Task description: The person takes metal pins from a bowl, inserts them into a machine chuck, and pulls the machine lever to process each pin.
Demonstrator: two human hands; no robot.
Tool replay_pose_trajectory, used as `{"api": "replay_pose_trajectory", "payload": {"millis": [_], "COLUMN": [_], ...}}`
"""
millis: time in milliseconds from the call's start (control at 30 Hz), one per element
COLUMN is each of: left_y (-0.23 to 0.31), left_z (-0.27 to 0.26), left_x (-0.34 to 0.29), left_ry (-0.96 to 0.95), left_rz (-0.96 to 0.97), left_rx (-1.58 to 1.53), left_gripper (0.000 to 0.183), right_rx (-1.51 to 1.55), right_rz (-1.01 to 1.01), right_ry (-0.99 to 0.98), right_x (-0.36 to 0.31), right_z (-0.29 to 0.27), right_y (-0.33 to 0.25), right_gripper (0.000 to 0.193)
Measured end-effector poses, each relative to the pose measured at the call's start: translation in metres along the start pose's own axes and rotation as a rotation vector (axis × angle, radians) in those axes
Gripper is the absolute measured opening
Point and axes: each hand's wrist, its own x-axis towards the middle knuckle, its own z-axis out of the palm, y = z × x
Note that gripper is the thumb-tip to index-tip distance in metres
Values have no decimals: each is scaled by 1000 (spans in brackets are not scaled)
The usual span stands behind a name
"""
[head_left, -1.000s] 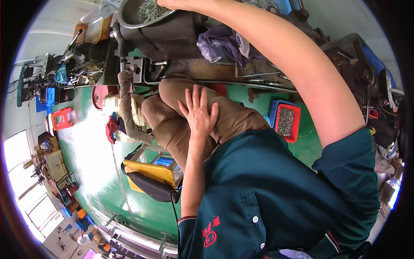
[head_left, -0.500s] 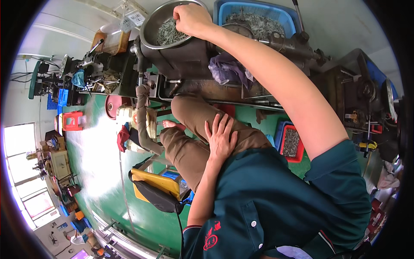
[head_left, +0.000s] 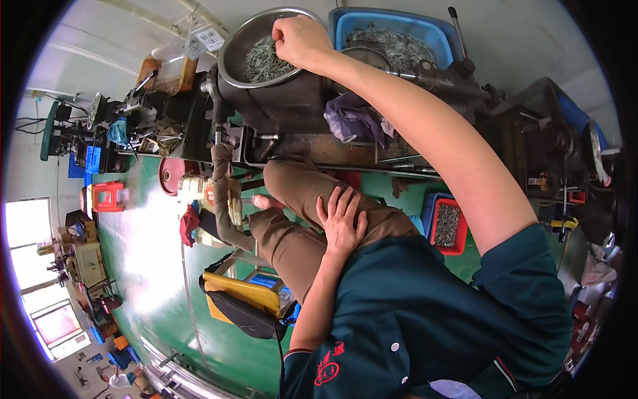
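Observation:
My right hand [head_left: 302,41] reaches over the right side of a steel bowl [head_left: 229,56] with its fingers closed and pointing down. Thin grey metal pins [head_left: 264,61] lie heaped in the bowl beside the fingertips. What the fingers pinch, if anything, is hidden from here. My left hand [head_left: 342,223] rests flat on my brown-trousered thigh, fingers spread and holding nothing. To the right of the bowl, behind my right forearm, a blue plastic basket [head_left: 392,18] contains many more pins.
The bowl stands on a dark machine block [head_left: 282,106]. A purple rag [head_left: 355,120] hangs below my forearm, by the machine tray [head_left: 312,147]. A lever [head_left: 457,33] rises at the basket's right. On the green floor are a red bin [head_left: 458,247] of small parts and a yellow-backed chair [head_left: 242,294].
The view has shifted slightly, so the bowl and basket sit a little lower in the picture. My right hand stays at the bowl with fingers closed; my left hand remains on my thigh.

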Motion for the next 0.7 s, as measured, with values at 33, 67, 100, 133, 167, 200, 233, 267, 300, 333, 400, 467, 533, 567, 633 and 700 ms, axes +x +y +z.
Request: {"api": "replay_pose_trajectory", "payload": {"millis": [33,67,100,133,167,200,233,267,300,333,400,467,533,567,633,700], "left_y": [0,-1,-4,-7,-10,-11,-17,-25,-35,-45,-60,-84,-119,-132,-148,-158], "left_z": [0,-1,-1,-2,-4,-9,-21,-35,-50,-66,-104,-131,-142,-145,-150,-151], "left_x": [0,1,1,-1,0,5,8,13,15,18,29,28,19,11,1,-7], "left_ry": [1,5,14,30,49,61,158,258,360,466,675,743,691,605,395,328], "left_rz": [9,17,18,12,6,19,-4,-27,-76,-129,-242,-431,-599,-668,-790,-759], "left_rx": [3,7,9,-48,-104,-109,-39,32,132,233,421,548,612,578,455,325], "left_gripper": [35,36,36,35,35,35,36,38,39,40,44,50,58,62,68,57], "right_rx": [-2,-3,-2,-4,-4,-16,-25,-34,-32,-40,-54,73,415,398,899,790], "right_rz": [-1,-5,-14,-33,-56,-66,-58,-53,-64,-83,-68,-10,9,-20,243,252], "right_ry": [-7,-14,-11,2,15,24,12,2,13,18,10,2,-83,-68,-76,5], "right_x": [0,1,1,0,1,3,2,2,2,2,3,1,3,7,10,14], "right_z": [-1,-2,0,2,4,0,0,-1,-2,-3,-5,-10,-14,-21,-37,-60], "right_y": [0,-1,-1,-2,-5,-3,-1,-1,-2,-3,0,-5,1,3,7,22], "right_gripper": [14,14,14,13,12,12,12,12,10,10,10,10,12,12,16,18]}}
